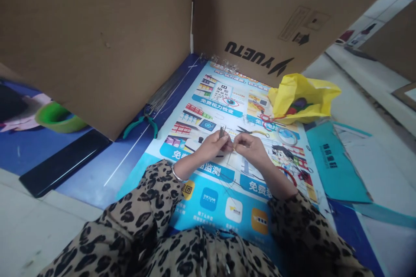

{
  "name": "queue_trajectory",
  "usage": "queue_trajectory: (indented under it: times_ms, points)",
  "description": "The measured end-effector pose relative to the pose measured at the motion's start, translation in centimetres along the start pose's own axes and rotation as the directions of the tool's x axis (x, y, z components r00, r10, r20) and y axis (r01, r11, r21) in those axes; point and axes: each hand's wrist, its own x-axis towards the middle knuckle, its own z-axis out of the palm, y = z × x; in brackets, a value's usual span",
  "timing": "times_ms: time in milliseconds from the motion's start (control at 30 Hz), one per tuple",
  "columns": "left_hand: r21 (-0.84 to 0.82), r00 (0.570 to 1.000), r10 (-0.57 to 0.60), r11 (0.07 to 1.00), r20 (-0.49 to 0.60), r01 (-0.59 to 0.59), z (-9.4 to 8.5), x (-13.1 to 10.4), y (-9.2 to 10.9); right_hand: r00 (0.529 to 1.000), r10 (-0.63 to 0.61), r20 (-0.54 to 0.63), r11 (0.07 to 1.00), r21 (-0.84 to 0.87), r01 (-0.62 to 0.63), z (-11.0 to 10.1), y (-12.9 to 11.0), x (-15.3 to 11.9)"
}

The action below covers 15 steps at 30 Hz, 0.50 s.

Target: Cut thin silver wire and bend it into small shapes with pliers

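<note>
My left hand (213, 146) is closed around a small bundle of thin dark wires (222, 131), whose ends stick up above the thumb. Close against it, my right hand (250, 149) pinches something tiny between thumb and fingers; what it is cannot be made out. Both hands meet over a printed poster (208, 169). Just beyond the right hand lie dark-bladed scissors (258, 132) with yellowish handles. A roll of clear tape (287, 137) sits to their right. Loose thin strands (227, 181) lie below the hands.
Cardboard panels (253, 17) stand at the back and left. Teal-handled pliers (141, 124) lie left, near a bunch of long wires (165, 93). A yellow bag (303, 97) with coloured bundles is at right, above a teal cardboard piece (336, 164). Green tape (60, 117) and a black slab (66, 162) lie far left.
</note>
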Motion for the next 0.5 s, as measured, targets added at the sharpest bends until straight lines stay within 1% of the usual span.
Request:
queue_trajectory:
  times_ms: [100, 200, 267, 367, 500]
  points:
    - [0.007, 0.996, -0.051, 0.999, 0.067, 0.051, 0.1, -0.2, -0.1, 0.990, -0.102, -0.097, 0.995, -0.025, 0.100, 0.6, 0.1, 0.0]
    - [0.080, 0.993, -0.027, 0.997, 0.114, 0.018, 0.0, -0.3, 0.0, 0.968, -0.193, -0.159, 0.981, -0.065, 0.185, 0.9, 0.2, 0.1]
    - [0.117, 0.991, -0.002, 0.993, 0.133, -0.014, -0.2, -0.3, 0.2, 0.955, -0.228, -0.190, 0.973, -0.069, 0.218, 1.0, 0.4, 0.1]
    - [0.165, 0.984, -0.049, 0.986, 0.174, 0.020, -0.3, -0.2, 0.2, 0.948, -0.252, -0.194, 0.967, -0.080, 0.241, 1.0, 1.1, 0.1]
    - [0.258, 0.977, -0.127, 0.963, 0.173, 0.080, -0.5, -0.1, -0.2, 0.956, -0.255, -0.143, 0.963, -0.130, 0.237, 0.9, 2.3, 0.1]
